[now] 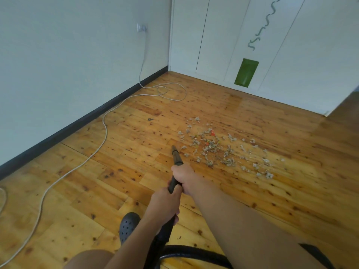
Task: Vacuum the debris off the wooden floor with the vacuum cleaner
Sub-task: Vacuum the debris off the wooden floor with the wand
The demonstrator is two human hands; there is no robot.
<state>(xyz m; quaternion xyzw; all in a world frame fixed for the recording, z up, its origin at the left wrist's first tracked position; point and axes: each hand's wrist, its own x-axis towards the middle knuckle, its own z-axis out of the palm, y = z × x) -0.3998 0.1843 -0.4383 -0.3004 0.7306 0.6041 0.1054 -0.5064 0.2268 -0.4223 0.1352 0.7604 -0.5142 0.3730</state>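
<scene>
A black vacuum wand (177, 158) points forward and down at the wooden floor (124, 152). Its nozzle tip sits just left of a scattered patch of grey fluff and small coloured bits, the debris (219, 148). My right hand (184, 177) grips the wand further up towards the tip. My left hand (165, 206) grips it lower, close to where the ribbed black hose (194, 253) joins. The hose curves off along the bottom of the view.
A white power cord (105, 131) runs from a wall socket (141, 28) and loops across the floor on the left. A dark skirting board lines the left wall. White cabinet doors (252, 45) stand behind the debris. My dark clog (129, 226) is beside the wand.
</scene>
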